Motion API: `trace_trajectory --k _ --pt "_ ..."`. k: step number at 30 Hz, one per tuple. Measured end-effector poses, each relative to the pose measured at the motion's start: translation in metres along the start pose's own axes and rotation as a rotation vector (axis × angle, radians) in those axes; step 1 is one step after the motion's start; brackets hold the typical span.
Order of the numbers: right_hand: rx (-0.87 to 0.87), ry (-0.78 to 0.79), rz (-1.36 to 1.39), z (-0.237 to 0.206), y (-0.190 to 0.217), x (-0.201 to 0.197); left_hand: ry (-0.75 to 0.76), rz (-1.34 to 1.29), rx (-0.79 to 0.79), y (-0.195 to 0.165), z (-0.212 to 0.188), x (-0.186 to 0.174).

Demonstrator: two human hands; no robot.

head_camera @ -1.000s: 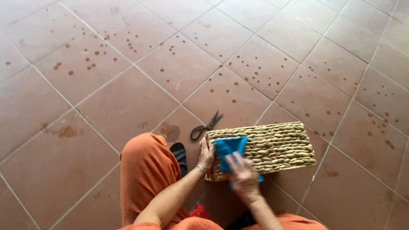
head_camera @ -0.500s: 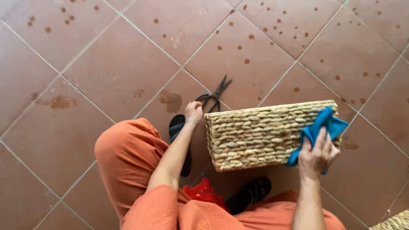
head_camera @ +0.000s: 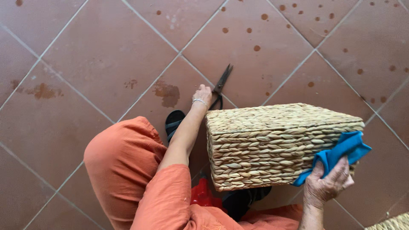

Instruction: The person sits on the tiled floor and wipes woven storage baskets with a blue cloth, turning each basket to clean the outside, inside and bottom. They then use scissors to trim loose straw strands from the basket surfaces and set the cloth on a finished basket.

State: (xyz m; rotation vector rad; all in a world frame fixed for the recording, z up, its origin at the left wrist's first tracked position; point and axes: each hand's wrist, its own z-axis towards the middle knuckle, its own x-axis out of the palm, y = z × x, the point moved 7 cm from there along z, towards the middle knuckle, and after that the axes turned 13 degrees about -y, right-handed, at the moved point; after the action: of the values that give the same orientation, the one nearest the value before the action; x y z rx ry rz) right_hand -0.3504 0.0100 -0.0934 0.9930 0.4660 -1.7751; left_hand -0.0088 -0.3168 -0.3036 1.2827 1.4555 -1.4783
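Observation:
A woven straw basket (head_camera: 272,140) lies upturned on the tiled floor in front of me, its flat bottom facing up. My right hand (head_camera: 328,187) grips a blue cloth (head_camera: 341,153) pressed against the basket's right corner. My left hand (head_camera: 203,94) reaches past the basket's left end and rests on the handles of black scissors (head_camera: 220,85) lying on the floor. Whether the fingers have closed on the scissors I cannot tell. A bracelet circles the left wrist.
My orange-trousered knee (head_camera: 123,157) fills the lower left, with a black sandal (head_camera: 174,122) beside it. Something red (head_camera: 202,194) sits under the basket's near edge. Another woven piece (head_camera: 394,222) shows at the bottom right corner. Spotted terracotta tiles (head_camera: 106,55) surround everything.
My right hand with the cloth has slid from the basket's middle to its right corner. My left hand left the basket's left end and reached to the scissors.

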Motion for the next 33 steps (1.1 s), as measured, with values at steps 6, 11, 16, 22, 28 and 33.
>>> trace_trajectory --k 6,11,16,22,28,33 --pt "-0.010 0.010 -0.021 -0.009 -0.012 0.012 0.078 -0.030 -0.152 0.035 -0.002 -0.006" --pt "-0.011 0.039 -0.038 -0.010 -0.014 0.017 0.082 -0.064 -0.111 0.033 -0.012 -0.007" --pt "-0.013 -0.005 -0.011 -0.004 -0.011 0.014 -0.018 -0.107 -0.154 0.027 -0.008 -0.005" --pt "-0.042 0.008 -0.050 0.004 -0.008 0.016 -0.207 -0.021 -0.262 0.086 0.005 -0.036" --pt "-0.056 -0.004 -0.017 0.015 0.005 0.018 -0.245 0.127 -0.414 0.174 0.005 -0.090" --pt "-0.079 0.017 -0.069 0.028 0.021 0.020 -0.279 0.038 -0.541 0.167 -0.007 -0.129"
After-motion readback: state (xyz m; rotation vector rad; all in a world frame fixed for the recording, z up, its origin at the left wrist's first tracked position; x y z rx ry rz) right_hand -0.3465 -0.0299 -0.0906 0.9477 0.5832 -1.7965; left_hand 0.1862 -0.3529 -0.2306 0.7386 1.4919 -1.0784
